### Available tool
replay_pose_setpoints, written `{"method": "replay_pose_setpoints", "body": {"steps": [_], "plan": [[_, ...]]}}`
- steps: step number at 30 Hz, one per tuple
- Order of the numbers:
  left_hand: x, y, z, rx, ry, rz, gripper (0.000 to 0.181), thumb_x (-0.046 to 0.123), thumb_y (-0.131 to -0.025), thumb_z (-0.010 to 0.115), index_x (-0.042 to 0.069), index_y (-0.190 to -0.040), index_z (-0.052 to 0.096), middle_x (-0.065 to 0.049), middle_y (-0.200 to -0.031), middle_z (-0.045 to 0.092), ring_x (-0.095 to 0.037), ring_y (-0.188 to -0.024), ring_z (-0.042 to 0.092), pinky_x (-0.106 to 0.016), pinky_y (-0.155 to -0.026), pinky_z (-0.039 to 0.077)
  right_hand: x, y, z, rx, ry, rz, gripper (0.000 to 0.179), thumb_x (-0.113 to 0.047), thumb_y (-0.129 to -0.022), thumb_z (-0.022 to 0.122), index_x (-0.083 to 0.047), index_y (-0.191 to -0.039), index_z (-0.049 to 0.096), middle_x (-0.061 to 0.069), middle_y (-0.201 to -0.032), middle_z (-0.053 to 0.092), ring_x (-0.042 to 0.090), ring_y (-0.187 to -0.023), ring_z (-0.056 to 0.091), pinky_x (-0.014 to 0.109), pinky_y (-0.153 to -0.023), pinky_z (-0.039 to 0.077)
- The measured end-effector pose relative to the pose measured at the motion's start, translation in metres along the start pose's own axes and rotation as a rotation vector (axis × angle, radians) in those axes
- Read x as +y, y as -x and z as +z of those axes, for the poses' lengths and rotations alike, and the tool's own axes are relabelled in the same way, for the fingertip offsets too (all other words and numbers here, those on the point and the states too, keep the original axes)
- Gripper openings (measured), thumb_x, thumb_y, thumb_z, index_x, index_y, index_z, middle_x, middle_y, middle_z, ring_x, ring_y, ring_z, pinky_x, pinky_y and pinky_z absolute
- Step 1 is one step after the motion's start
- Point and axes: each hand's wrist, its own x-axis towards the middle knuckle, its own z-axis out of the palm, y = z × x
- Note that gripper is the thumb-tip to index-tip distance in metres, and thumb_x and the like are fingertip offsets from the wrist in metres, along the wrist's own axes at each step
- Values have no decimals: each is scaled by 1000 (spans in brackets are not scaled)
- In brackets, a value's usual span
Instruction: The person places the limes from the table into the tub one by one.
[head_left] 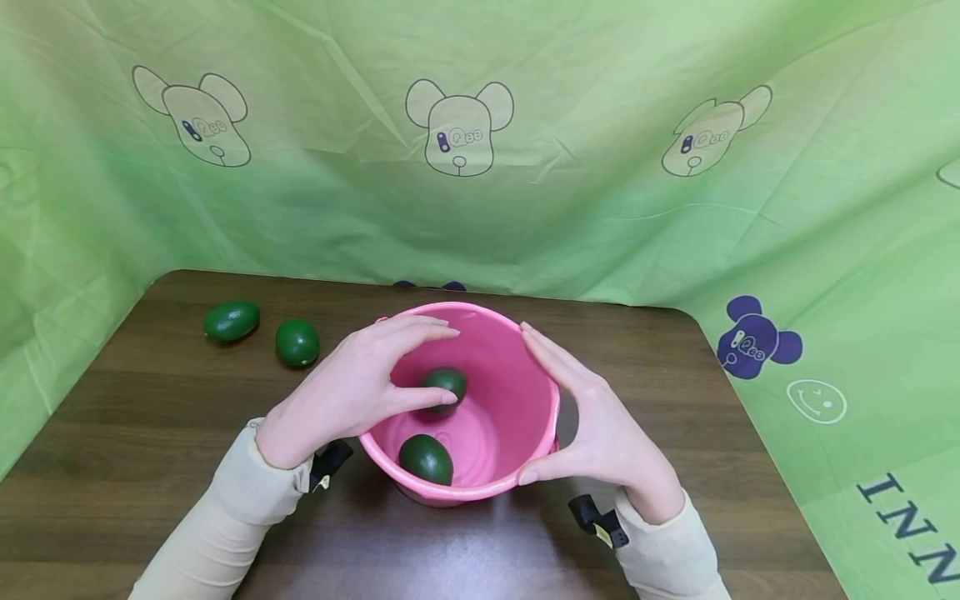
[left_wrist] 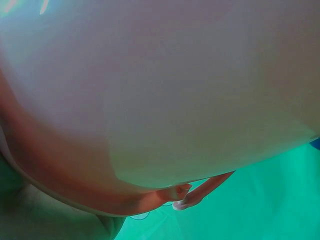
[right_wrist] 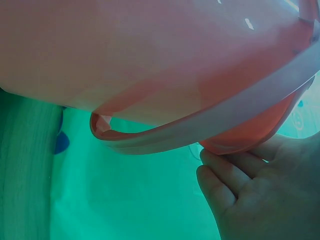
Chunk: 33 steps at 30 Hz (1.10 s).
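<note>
A pink bucket (head_left: 517, 392) stands upright on the table, with two dark green avocados inside: one avocado (head_left: 426, 459) near the front wall, another avocado (head_left: 446, 388) farther back. My left hand (head_left: 348, 379) lies over the bucket's left rim, fingers and thumb reaching above the inside. Its thumb overlaps the farther avocado in the head view, and nothing shows within its grasp. On the opposite side, my right hand (head_left: 592, 425) spreads along the rim, fingertips at the back and thumb at the front. The right wrist view shows its fingers (right_wrist: 225, 170) right under the rim, beside the pink handle (right_wrist: 190, 127).
Two more green avocados lie on the wooden table (head_left: 150, 400) left of the bucket: one avocado (head_left: 232, 321) at the back left, one avocado (head_left: 297, 342) nearer the bucket. A green printed cloth (head_left: 562, 225) hangs behind and beside the table.
</note>
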Motion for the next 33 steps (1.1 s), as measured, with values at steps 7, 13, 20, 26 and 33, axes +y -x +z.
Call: {"method": "replay_pose_setpoints", "body": {"steps": [7,13,20,26,33], "plan": [[0,1,1,13,-2,8,64,49,-85,82,18,-138,63,9,-134,61,-10,-125,55,-36,-104,46,-1,-1,0,2,-4,-7,135,-54,-53,100,-15,-162,30,0,-165,28,25,-149,28,40,-118,29],[1,1,1,8,2,-1,63,49,-86,81,19,-138,63,11,-133,62,-10,-124,56,-36,-103,47,-2,0,1,2,-5,-1,135,-56,-53,99,-15,-162,30,0,-165,28,24,-149,28,42,-118,29],[0,1,2,29,11,27,55,46,-89,79,21,-135,65,12,-129,64,-5,-121,57,-33,-101,48,-1,1,1,7,-12,-12,134,-57,-54,98,-14,-162,31,1,-165,29,25,-149,29,40,-117,30],[-2,1,2,95,-5,89,47,46,-92,75,21,-131,68,14,-124,65,-3,-118,58,-30,-99,49,0,1,1,5,-15,-10,134,-56,-54,98,-14,-162,30,0,-165,28,25,-149,28,39,-118,29],[-3,1,1,119,-31,120,45,45,-93,75,20,-130,69,9,-124,67,-4,-118,58,-31,-99,49,1,0,1,5,-17,-13,134,-57,-54,98,-15,-162,30,0,-165,28,25,-149,28,38,-118,29]]}}
